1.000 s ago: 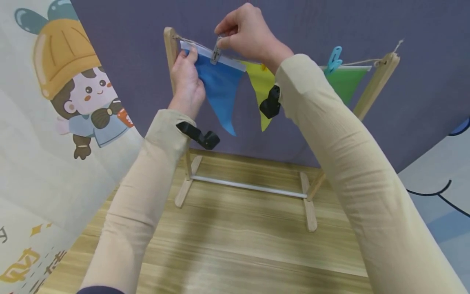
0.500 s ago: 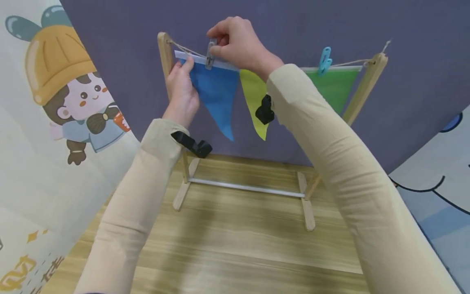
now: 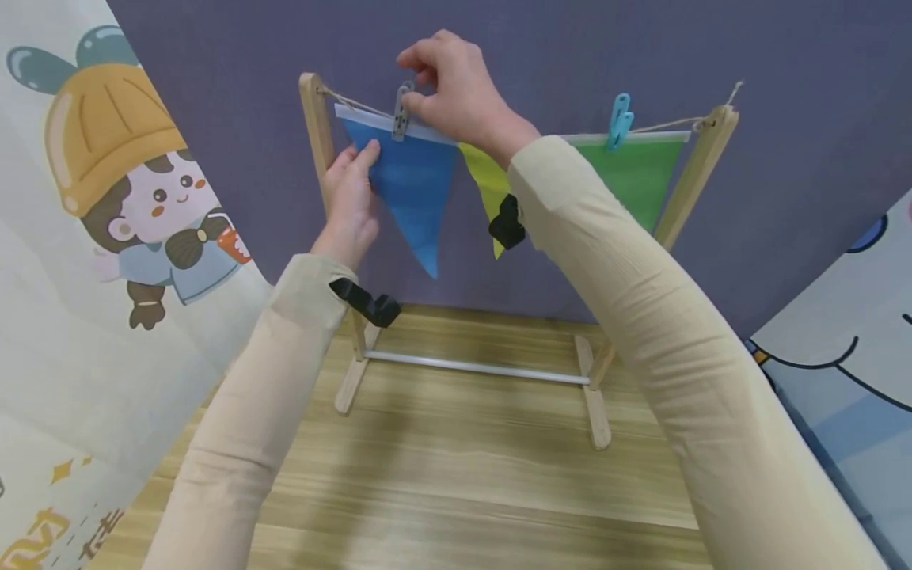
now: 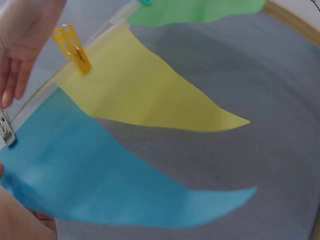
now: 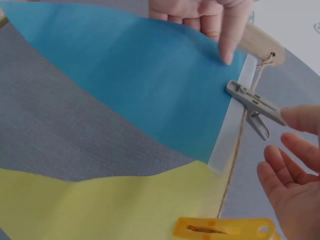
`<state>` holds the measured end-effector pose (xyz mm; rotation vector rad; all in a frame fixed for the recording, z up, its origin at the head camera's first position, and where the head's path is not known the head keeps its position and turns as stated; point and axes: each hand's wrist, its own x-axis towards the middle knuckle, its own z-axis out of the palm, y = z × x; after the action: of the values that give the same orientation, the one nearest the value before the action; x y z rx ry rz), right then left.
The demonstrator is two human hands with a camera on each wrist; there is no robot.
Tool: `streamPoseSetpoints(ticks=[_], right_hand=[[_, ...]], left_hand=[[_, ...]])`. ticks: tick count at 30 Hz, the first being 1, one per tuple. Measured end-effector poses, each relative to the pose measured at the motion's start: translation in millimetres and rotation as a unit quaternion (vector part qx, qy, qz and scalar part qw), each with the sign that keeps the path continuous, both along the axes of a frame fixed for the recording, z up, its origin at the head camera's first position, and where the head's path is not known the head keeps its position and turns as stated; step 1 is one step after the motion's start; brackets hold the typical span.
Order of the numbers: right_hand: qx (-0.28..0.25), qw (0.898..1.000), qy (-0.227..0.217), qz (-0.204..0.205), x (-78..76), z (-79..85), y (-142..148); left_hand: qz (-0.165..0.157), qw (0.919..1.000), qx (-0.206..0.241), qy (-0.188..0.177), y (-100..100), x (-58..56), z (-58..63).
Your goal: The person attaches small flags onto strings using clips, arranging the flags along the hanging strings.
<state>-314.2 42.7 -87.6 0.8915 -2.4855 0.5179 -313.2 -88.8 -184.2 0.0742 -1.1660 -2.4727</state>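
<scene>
The blue pennant flag point(image 3: 409, 178) hangs by its white top strip from a twine line point(image 5: 230, 185). My left hand point(image 3: 352, 198) holds its left edge, thumb on the front and fingers behind. A grey clothespin point(image 5: 255, 102) bites the strip and twine. Beside it is my right hand point(image 5: 295, 170), thumb tip right at one handle's end and the other fingers spread apart, off the second handle. To the right hangs a yellow pennant point(image 4: 145, 95) under a yellow clothespin point(image 4: 73, 50), then a green pennant point(image 3: 627, 174) with a light blue clothespin point(image 3: 620, 123).
A wooden stand point(image 3: 698, 174) carries the twine between two posts, with a white bar point(image 3: 477, 366) joining its feet on the wood-grain table point(image 3: 427, 475). Behind it is a dark purple-grey backdrop point(image 3: 556, 47). A cartoon-printed sheet point(image 3: 64, 340) is at the left.
My left thumb has slid down from the white strip onto the blue cloth. The right fingers have loosened from the grey clothespin, which stays on the strip. The view has shifted slightly.
</scene>
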Motion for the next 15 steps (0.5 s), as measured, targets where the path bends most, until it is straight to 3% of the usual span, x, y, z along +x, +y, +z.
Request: streamPoseSetpoints(ticks=[6,15], right_hand=[[-0.019,0.999,0.025,0.038,7.3,-0.5,4.6],[-0.051,0.995,0.027,0.079,18.5,-4.8,12.4]], left_hand=[[0.020,0.9985,-0.051,-0.005,-3.5,3.1,-14.5],[0.006,0.9981,-0.062,-0.003,-7.0,7.4,-30.4]])
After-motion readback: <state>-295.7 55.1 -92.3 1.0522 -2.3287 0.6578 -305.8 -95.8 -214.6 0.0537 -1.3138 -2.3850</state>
